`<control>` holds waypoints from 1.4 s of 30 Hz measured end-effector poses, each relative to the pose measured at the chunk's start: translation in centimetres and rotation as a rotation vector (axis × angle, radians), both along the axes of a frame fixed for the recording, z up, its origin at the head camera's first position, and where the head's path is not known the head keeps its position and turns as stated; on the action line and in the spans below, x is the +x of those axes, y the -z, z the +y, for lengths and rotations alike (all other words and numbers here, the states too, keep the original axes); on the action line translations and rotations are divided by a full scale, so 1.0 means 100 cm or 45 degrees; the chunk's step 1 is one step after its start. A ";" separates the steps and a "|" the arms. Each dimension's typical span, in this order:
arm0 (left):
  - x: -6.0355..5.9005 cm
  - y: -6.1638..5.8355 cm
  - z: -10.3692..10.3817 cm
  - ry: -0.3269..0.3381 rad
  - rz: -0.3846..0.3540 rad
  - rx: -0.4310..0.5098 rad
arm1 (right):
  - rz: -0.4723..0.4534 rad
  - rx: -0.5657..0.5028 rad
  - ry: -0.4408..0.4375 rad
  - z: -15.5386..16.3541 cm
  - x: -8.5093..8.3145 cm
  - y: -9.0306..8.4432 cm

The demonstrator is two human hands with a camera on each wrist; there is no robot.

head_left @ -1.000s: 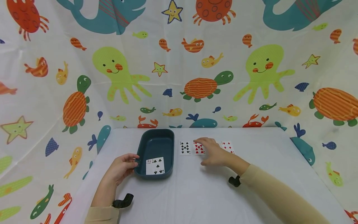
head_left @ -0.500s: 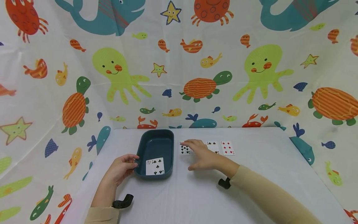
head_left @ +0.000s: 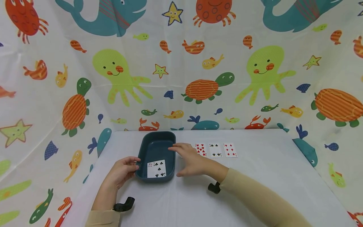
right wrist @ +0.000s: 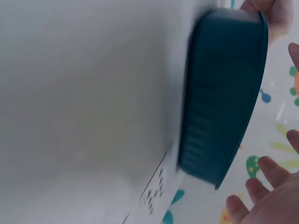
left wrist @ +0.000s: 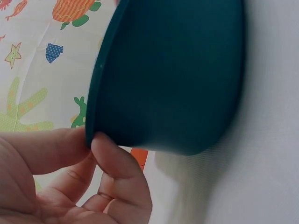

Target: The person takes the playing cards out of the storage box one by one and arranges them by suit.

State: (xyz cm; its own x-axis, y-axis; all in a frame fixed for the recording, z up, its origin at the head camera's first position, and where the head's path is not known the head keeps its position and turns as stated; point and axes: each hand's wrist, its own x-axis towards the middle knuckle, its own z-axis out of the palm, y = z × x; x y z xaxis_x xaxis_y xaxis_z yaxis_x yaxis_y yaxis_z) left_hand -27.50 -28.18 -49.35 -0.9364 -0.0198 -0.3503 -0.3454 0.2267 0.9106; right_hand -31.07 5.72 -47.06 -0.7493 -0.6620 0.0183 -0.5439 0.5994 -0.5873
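My left hand (head_left: 123, 171) pinches the near left rim of a dark teal plastic tub (head_left: 156, 151) between thumb and fingers; the left wrist view shows that grip on the rim (left wrist: 93, 102). Inside the tub's near end lies a five of clubs (head_left: 159, 169), overlapping at least one other card. My right hand (head_left: 194, 160), fingers spread and holding nothing, hovers by the tub's right side. Its fingertips reach the right rim; whether they touch it I cannot tell. Under this hand a black-suited card is nearly hidden in the head view; the right wrist view shows that card (right wrist: 153, 190) beside the tub.
Right of my right hand, a hearts card (head_left: 200, 149), a clubs card (head_left: 216, 150) and a six of diamonds (head_left: 230, 150) lie face up in a row on the white table (head_left: 255, 176). A sea-animal printed curtain (head_left: 175, 72) hangs behind and at the sides.
My right hand has moved left over the row of cards to the tub's right side, uncovering the hearts and clubs cards. The left hand stays on the tub, which stands still.
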 end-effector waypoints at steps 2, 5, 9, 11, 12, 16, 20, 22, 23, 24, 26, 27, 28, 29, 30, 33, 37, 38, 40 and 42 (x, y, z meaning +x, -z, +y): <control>0.000 0.000 0.000 0.003 -0.003 0.002 | 0.010 0.014 -0.011 -0.006 0.001 0.000; 0.000 0.001 -0.001 0.005 -0.007 0.003 | 0.029 0.016 -0.033 -0.015 0.001 0.001; 0.000 0.000 -0.001 0.004 -0.006 0.006 | 0.052 -0.002 -0.053 -0.025 -0.001 0.002; -0.001 0.000 -0.001 0.003 -0.005 0.010 | 0.065 0.004 -0.052 -0.030 -0.003 0.003; -0.001 0.000 -0.001 0.003 -0.005 0.012 | 0.073 0.011 -0.047 -0.033 -0.004 0.004; -0.002 0.000 0.000 0.005 -0.004 0.016 | 0.099 0.053 -0.035 -0.042 -0.009 0.007; -0.002 0.000 0.000 0.004 -0.001 0.014 | 0.128 0.092 -0.032 -0.049 -0.011 0.008; -0.002 0.000 0.001 0.001 -0.001 0.012 | 0.153 0.116 -0.035 -0.053 -0.012 0.009; -0.002 -0.001 0.001 0.001 -0.002 0.011 | 0.158 0.122 -0.037 -0.056 -0.012 0.009; -0.002 -0.001 0.000 0.001 -0.002 0.009 | 0.169 0.132 -0.043 -0.058 -0.012 0.010; -0.002 -0.001 0.000 0.001 -0.003 0.006 | 0.179 0.144 -0.057 -0.064 -0.013 0.012; -0.002 -0.001 0.000 0.000 -0.003 0.006 | 0.183 0.157 -0.062 -0.066 -0.014 0.012; -0.001 0.000 0.000 0.001 -0.002 0.006 | 0.178 0.165 -0.070 -0.069 -0.014 0.013; -0.001 0.000 0.000 0.002 -0.001 0.006 | 0.172 0.170 -0.077 -0.072 -0.014 0.013; -0.002 0.000 0.000 0.004 0.001 0.005 | 0.172 0.185 -0.083 -0.075 -0.014 0.014; -0.002 0.000 -0.001 0.007 0.003 0.010 | 0.164 0.225 -0.094 -0.083 -0.016 0.014; -0.002 0.001 -0.001 0.015 0.004 0.023 | 0.155 0.295 -0.104 -0.093 -0.018 0.010; -0.002 0.001 -0.001 0.019 0.004 0.025 | 0.151 0.318 -0.110 -0.095 -0.018 0.009; -0.002 0.001 -0.002 0.024 0.003 0.030 | 0.142 0.378 -0.117 -0.099 -0.019 0.007; -0.002 0.001 -0.002 0.033 0.002 0.029 | 0.139 0.440 -0.122 -0.103 -0.019 0.006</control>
